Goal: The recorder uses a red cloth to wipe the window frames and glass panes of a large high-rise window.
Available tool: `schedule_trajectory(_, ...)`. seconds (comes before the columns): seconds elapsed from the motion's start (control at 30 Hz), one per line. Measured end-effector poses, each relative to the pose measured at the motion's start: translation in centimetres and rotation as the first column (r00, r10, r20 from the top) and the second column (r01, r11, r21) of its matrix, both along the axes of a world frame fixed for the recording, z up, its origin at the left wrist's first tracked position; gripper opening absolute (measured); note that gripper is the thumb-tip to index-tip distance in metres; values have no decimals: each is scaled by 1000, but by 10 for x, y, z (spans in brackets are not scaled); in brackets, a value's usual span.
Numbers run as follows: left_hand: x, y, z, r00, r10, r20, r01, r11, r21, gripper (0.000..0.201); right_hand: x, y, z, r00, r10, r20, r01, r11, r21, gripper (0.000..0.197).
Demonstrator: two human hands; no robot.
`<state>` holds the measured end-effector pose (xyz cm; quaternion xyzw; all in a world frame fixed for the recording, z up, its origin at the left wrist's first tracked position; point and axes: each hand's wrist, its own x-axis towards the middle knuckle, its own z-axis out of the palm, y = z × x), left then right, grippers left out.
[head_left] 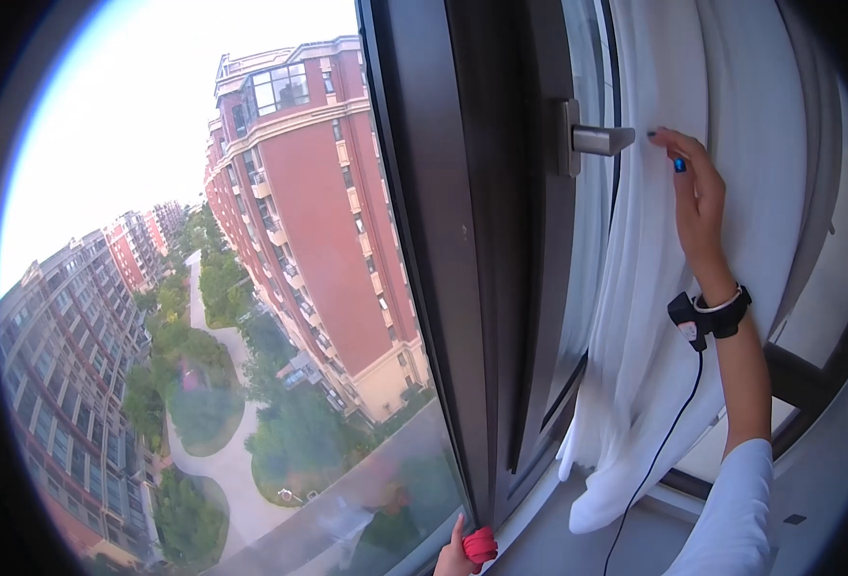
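A dark-framed window stands in front of me, with a grey metal handle (601, 141) sticking out to the right from its frame (472, 230). My right hand (696, 197) is raised just right of the handle and apart from it, fingers extended and holding nothing. A white sheer curtain (650, 278) hangs behind that hand. At the lower edge, my left hand (456, 555) grips a bunched red cloth (479, 545) at the bottom of the frame, beside the glass pane (386, 480). Most of the left hand is cut off.
A black wrist strap (726, 312) with a small box sits on my right wrist. Its black cable (654, 442) hangs to the floor (578, 509). A grey curtain (818, 144) is at the right. Beyond the glass are red buildings (309, 221), trees and a winding path, far below.
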<state>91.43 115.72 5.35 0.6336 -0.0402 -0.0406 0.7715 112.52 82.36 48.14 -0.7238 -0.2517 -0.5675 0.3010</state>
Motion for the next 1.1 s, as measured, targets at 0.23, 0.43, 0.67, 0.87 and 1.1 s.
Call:
schedule_trajectory(0.23, 3, -12, -11, 999, 32, 40, -33, 999, 33, 27, 34, 47, 29, 943, -43, 329, 160, 927, -338, 25)
schedule_trajectory(0.43, -3, 1, -28, 995, 84, -57, -82, 996, 33, 52, 49, 53, 15, 949, -68, 308, 162, 943, -290, 33)
schedule_trajectory(0.67, -12, -5, -50, 903, 414, -117, -415, 910, 14, 72, 7, 126, 15, 701, -330, 632, 557, 807, -197, 44)
schedule_trajectory(0.87, -13, -37, 8, 967, 236, 101, -236, 669, 705, 99, 36, 141, 64, 890, 105, 444, 114, 890, -441, 49)
schedule_trajectory(1.1, -48, -60, 31, 959, 277, -56, -177, 744, 644, 93, 66, 121, 60, 944, -1, 329, 146, 898, -416, 27)
